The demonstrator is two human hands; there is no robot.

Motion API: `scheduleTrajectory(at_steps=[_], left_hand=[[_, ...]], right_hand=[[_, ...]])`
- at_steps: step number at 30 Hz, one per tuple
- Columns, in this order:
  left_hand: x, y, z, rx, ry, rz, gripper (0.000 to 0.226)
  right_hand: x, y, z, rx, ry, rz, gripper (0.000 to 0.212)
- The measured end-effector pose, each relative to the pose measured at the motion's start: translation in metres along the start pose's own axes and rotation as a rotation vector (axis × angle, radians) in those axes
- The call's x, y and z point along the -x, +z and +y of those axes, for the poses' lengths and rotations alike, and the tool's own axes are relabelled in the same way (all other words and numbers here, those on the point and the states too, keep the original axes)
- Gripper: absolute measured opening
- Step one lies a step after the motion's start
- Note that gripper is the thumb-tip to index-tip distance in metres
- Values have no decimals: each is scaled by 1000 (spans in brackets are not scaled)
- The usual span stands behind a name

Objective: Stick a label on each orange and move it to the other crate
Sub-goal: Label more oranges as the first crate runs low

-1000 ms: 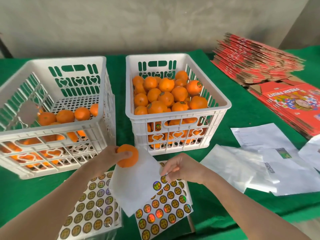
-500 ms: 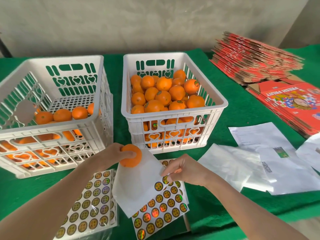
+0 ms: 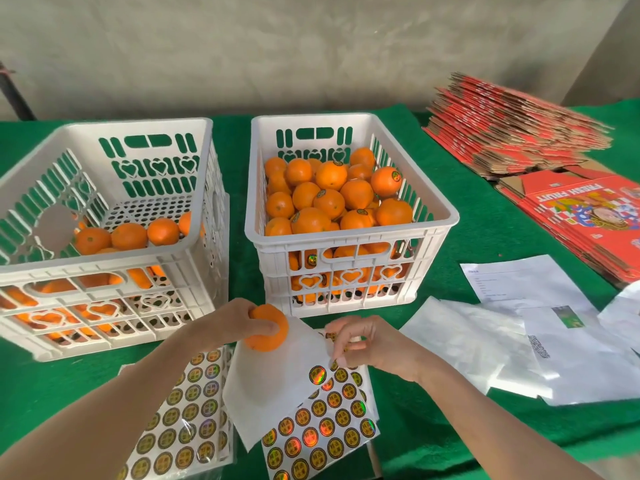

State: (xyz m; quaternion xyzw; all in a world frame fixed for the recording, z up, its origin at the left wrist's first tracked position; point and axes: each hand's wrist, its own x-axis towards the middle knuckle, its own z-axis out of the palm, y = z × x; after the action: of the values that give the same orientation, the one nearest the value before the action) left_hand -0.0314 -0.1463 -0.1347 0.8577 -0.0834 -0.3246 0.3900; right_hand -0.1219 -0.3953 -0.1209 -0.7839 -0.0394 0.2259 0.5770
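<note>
The left hand grips one orange low over the desk, just in front of the right crate. The right hand has its curled fingers pinching at a label at the top of the sticker sheet, though whether it is free of the sheet is too small to tell. The likely trouble is the thin label folding on itself or clinging to a fingertip, so it lands creased or half-stuck on the curved peel; a slack grip could also let the orange roll away short of the right crate.
</note>
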Motion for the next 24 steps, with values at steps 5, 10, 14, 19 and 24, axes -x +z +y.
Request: scheduleTrajectory(at_steps=[5,10,14,19,24], left_hand=[[5,3,2,34,47,19,33],[18,-3,6,439,30,41,67],[32,-1,15,920,-20,-55,57],[35,8,26,1177,-123,-160,70],[37,8,42,1230,-89,-300,71]], right_hand=[[-3,-2,-12,-249,-110,199,21],[-10,4,-34,-415,-243,258,8],[-17,11,-43,-358,-253,274,28],[-22,20,-57,5,-436,199,76],[-30,29,-67,356,-545,182,105]])
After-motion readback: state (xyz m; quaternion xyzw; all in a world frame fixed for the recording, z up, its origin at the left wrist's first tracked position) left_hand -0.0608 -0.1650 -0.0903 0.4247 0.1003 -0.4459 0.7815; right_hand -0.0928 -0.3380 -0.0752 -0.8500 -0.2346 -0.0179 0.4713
